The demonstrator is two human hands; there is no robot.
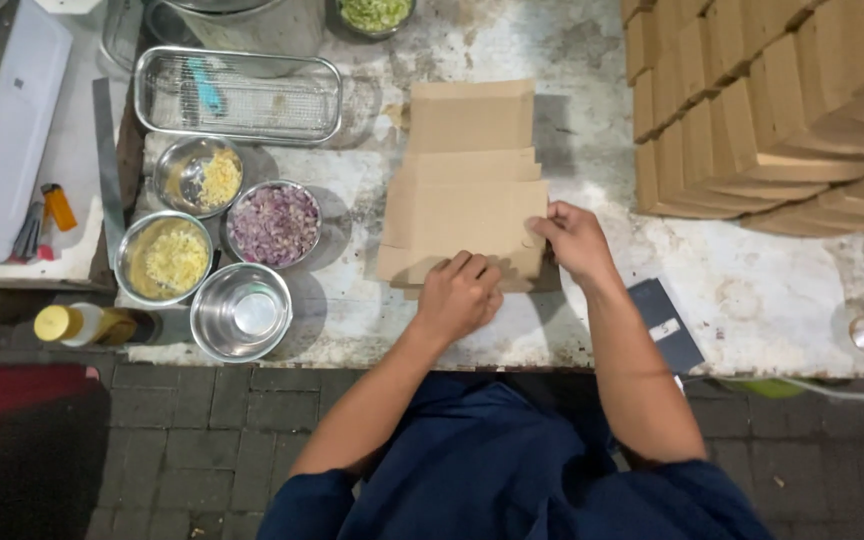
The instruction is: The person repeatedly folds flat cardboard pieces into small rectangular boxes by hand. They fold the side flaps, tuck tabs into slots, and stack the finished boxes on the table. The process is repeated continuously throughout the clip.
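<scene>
Looking down at a scuffed white counter (752,290), there's a flat brown cardboard sheet (462,215) lying in the middle of it, on top of a couple more flat sheets (470,120) that stick out further back. The left hand (460,295) is curled knuckles-up, pressing on the sheet's near edge, fingers tucked so it's closed against the cardboard. The right hand (574,240) pinches the sheet's right edge between thumb and fingers, so that one's gripping the card.

Packaging-wise: top right there's a big stack of folded brown boxes (762,100), plain cardboard, stepped rows, well apart from the hands. Just right of the right forearm sits a dark flat booklet thing (664,322) with a small pale label on it, hanging over the counter's front edge.

Left of the sheets are four round steel bowls: one with chopped purple onion (274,223), two with yellow shredded stuff (164,258) (200,176), and one with nothing in it (242,311) nearest the edge. Behind them is a steel tray with a wire rack (240,95). Further left, an orange lighter (58,207) on a white surface, and a yellow-capped bottle (77,324) lying below the counter edge. Small bowl of green bits (376,14) at the very top.
</scene>
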